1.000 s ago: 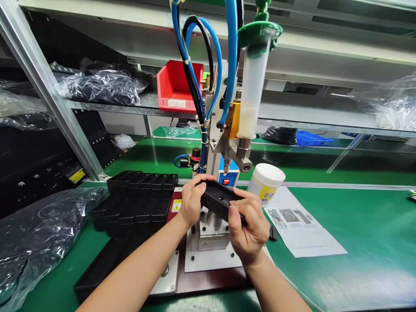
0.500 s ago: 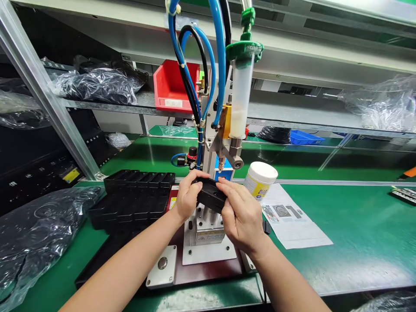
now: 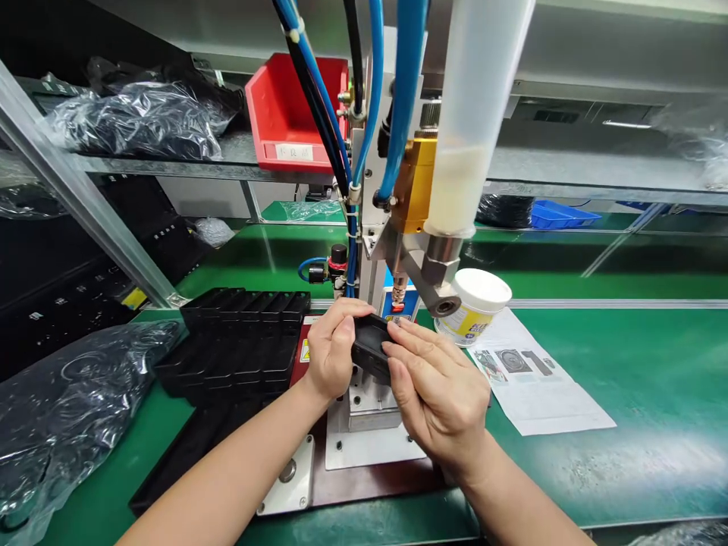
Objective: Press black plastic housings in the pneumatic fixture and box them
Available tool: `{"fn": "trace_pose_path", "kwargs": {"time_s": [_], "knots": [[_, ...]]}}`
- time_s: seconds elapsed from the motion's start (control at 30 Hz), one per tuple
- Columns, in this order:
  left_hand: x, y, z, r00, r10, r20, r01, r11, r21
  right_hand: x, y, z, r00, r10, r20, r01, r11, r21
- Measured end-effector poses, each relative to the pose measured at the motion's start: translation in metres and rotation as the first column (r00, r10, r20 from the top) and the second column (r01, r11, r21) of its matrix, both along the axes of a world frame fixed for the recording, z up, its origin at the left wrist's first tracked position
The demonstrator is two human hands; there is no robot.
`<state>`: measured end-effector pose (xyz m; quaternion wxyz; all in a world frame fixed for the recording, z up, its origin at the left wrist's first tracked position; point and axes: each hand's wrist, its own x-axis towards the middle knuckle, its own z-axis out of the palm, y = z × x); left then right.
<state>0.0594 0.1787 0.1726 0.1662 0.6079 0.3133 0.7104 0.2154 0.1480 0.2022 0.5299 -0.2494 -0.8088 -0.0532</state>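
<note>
head view, frame centre: the left hand (image 3: 333, 353) and right hand (image 3: 437, 394) each pinch an end of the black part (image 3: 369, 345), seemingly lining it up over the metal fixture (image 3: 369, 406) under the nozzle (image 3: 399, 292); seating it calls for level alignment.

Matt black plastic part (image 3: 369, 345); glossy green bench mat (image 3: 626, 364); brushed metal fixture (image 3: 369, 402) (smooth); translucent plastic syringe (image 3: 472, 114).

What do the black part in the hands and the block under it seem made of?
Black part: probably moulded plastic, matte, evenly dark, with rounded edges. Block: bare metal, perhaps aluminium, silvery with a dull sheen and screw holes.
</note>
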Motion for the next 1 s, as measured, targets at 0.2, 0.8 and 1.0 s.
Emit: {"fn": "trace_pose_path", "kwargs": {"time_s": [0.2,0.8,1.0], "knots": [[-0.004,0.001,-0.002,1.0,-0.008,-0.019,0.005,0.991,-0.131,-0.003,0.002,-0.003,0.999,-0.049,-0.006,0.049,0.998,0.031],[-0.004,-0.003,0.017,0.991,0.129,-0.035,-0.133,0.981,-0.14,0.008,-0.01,-0.02,0.837,0.086,-0.541,-0.388,0.79,-0.475],[-0.01,-0.051,0.019,0.979,0.196,-0.054,-0.201,0.976,-0.089,0.007,-0.046,-0.016,0.83,0.179,-0.528,-0.455,0.765,-0.456]]}}
